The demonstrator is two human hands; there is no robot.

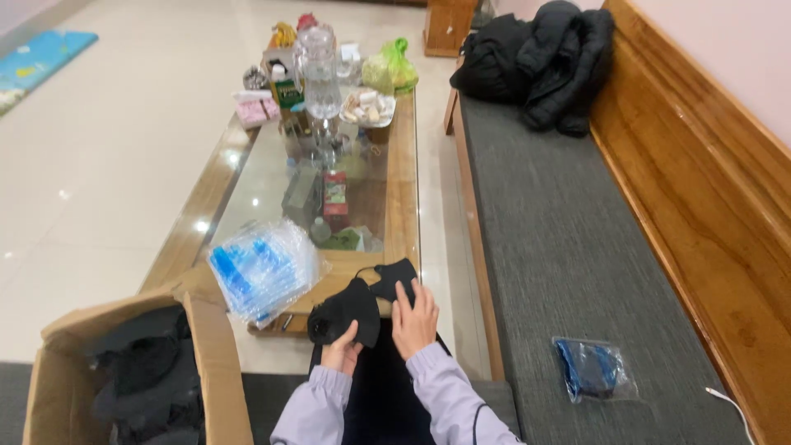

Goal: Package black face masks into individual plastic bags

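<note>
Centrally, low in the head view, a black fabric mask (pixel 350 313) is held in the left hand (pixel 340 353), whose fingers are closed around its lower edge, thumb on top. Just beside it, the right hand (pixel 414 319) is laid flat and open, fingers spread, on a second black mask piece (pixel 394 278) that is pressed against the near wooden edge of the bench (pixel 402 206). The two black pieces are touching or overlapping; whether they are joined cannot be told. Both wrists are covered by pale lilac sleeves (pixel 449 395), and a dark lap is seen between them.

To the left of the masks, a stack of clear plastic bags with blue contents (pixel 262 268) is resting on the near corner of the bench, partly overhanging it. Further left and nearer, an open cardboard box (pixel 210 363) is filled with more black fabric items (pixel 152 371).

Farther along the glass-topped bench, a clear plastic jug (pixel 320 74), a plate of small pale pieces (pixel 368 107), a green plastic bag (pixel 392 67), a pink packet (pixel 256 111) and other small items are gathered at the far end. Through the glass, a red carton (pixel 334 194) is seen on the lower shelf.

To the right, a grey cushioned wooden settee (pixel 568 247) is stretched away; one filled clear bag holding something blue (pixel 592 368) is lying on it near the person, and black padded jackets (pixel 540 62) are heaped at its far end. A white cable (pixel 729 405) is lying near the bag.
</note>
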